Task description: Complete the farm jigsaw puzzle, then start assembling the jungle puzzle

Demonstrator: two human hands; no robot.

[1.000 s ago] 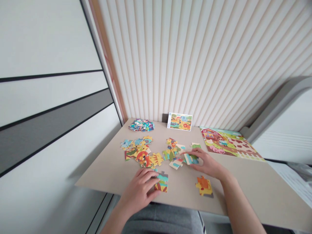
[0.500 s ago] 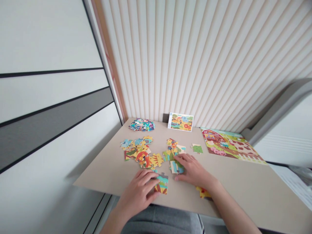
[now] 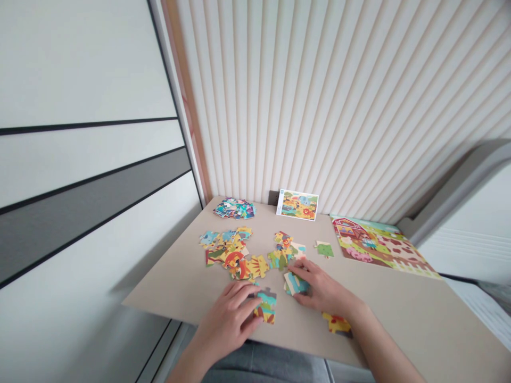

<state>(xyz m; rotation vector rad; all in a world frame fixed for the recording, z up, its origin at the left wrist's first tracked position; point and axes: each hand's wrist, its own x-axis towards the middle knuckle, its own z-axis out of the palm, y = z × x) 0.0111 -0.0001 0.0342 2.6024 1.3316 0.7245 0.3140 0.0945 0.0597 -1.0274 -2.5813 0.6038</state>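
Near the table's front edge, my left hand (image 3: pixel 233 315) has its curled fingers and thumb at the left side of a teal, green and yellow puzzle piece (image 3: pixel 266 307), which lies flat. My right hand (image 3: pixel 321 287) grips a white and blue puzzle piece (image 3: pixel 294 283) between thumb and fingers, low over the table; its right part is hidden under the hand. Just beyond lie several green and yellow puzzle pieces (image 3: pixel 278 259). To the left is a loose heap of yellow, red and blue pieces (image 3: pixel 231 259). A yellow piece (image 3: pixel 336 323) lies partly under my right forearm.
A picture card (image 3: pixel 297 205) leans on the ribbed wall at the back. A heap of blue-purple pieces (image 3: pixel 235 208) lies back left. One green piece (image 3: pixel 324 249) lies right of centre, beside an assembled farm puzzle (image 3: pixel 379 242). A white panel (image 3: pixel 99 239) stands along the left.
My right hand has shifted slightly right, and the white and blue piece under it has turned a little. My left hand stays by its piece. The view has tilted slightly.
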